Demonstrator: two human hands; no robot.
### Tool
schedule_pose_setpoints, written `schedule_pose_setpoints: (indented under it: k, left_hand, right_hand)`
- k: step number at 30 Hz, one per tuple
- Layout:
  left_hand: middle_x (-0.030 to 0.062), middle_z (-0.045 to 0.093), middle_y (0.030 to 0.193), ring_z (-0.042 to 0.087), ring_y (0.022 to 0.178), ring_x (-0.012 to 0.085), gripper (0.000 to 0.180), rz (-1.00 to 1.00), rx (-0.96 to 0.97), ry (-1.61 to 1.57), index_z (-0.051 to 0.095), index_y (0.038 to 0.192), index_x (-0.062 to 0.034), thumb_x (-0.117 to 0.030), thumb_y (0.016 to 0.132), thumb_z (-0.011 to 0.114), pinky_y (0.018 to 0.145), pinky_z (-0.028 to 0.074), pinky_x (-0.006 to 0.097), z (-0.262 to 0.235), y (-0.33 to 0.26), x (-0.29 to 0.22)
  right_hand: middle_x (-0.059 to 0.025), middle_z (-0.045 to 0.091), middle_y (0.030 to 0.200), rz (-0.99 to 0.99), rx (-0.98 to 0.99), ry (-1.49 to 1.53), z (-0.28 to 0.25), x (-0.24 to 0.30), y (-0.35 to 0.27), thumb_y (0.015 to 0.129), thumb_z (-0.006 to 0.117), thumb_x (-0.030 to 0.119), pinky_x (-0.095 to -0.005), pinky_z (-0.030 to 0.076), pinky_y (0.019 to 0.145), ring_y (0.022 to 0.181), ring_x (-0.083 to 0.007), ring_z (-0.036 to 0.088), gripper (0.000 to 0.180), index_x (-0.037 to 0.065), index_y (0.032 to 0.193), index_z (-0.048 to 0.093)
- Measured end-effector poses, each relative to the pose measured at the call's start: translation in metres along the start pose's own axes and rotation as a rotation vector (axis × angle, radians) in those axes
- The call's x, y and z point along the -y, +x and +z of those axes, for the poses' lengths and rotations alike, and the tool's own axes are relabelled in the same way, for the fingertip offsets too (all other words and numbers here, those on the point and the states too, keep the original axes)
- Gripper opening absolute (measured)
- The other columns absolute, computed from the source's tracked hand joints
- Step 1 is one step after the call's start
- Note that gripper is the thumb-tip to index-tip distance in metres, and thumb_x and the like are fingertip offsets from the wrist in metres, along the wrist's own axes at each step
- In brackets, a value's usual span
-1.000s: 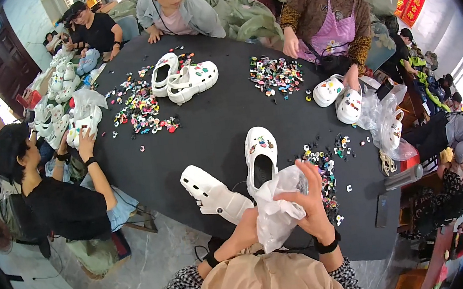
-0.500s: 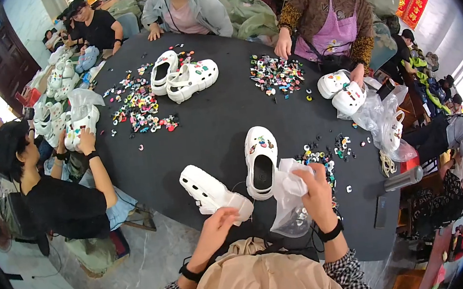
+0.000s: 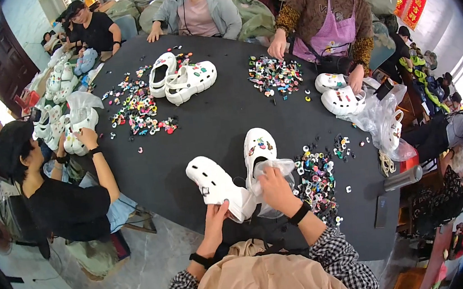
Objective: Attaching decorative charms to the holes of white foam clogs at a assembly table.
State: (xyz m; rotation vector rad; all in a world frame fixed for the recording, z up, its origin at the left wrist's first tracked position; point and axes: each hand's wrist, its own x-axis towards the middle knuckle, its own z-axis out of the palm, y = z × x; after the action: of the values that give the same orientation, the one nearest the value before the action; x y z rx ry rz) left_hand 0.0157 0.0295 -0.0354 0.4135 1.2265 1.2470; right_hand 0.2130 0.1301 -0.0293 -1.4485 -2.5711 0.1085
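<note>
Black bench (image 3: 218, 123) | left hand (image 3: 216, 216) closed on white clog (image 3: 216, 185), heel end | right hand (image 3: 274, 188) gripping clear bag (image 3: 271, 168), apparently at second clog (image 3: 258, 147), 12 o'clock

clogs (image 3: 235, 178) on table (image 3: 212, 124), charms (image 3: 317, 178) right

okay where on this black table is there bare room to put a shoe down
Barest: the middle of the black table, between the far white clog pair and the near clogs. Also the near left edge. Crowded: charm piles at far left, far right, and beside the right hand.
</note>
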Motion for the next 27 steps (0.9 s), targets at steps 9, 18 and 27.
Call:
schedule_pose_setpoints:
  k: [9, 18, 27]
  left_hand:
    - [0.0177, 0.055, 0.093, 0.057, 0.086, 0.0358, 0.036, 0.818, -0.153, 1.318, 0.053, 0.115, -0.0020, -0.006, 0.080, 0.060, 0.073, 0.046, 0.046, 0.018, 0.058, -0.034]
    - [0.0194, 0.053, 0.097, 0.059, 0.087, 0.0363, 0.043, 0.765, -0.082, 1.269, 0.062, 0.113, -0.0050, -0.036, 0.085, 0.066, 0.069, 0.052, 0.043, 0.041, 0.075, 0.011]
    - [0.0201, 0.049, 0.103, 0.057, 0.093, 0.0369, 0.051, 0.673, -0.110, 1.310, 0.051, 0.120, -0.0046, -0.027, 0.078, 0.072, 0.073, 0.052, 0.044, 0.061, 0.069, 0.016]
  right_hand:
    - [-0.0175, 0.053, 0.113, -0.089, -0.029, 0.069, -0.009, 0.000, -0.003, 0.076, 0.063, 0.012, -0.0379, 0.054, 0.076, 0.100, -0.0331, 0.058, 0.041, 0.000, 0.114, 0.057]
    - [-0.0116, 0.055, 0.091, 0.045, -0.136, -0.245, 0.045, 0.000, 0.043, 0.073, 0.061, 0.008, -0.0312, 0.053, 0.064, 0.086, -0.0243, 0.060, 0.010, 0.004, 0.083, 0.060]
    - [-0.0294, 0.044, 0.124, -0.104, -0.135, 0.241, 0.021, -0.009, 0.021, 0.074, 0.059, 0.002, -0.0448, 0.046, 0.091, 0.107, -0.0443, 0.051, 0.048, -0.005, 0.120, 0.049]
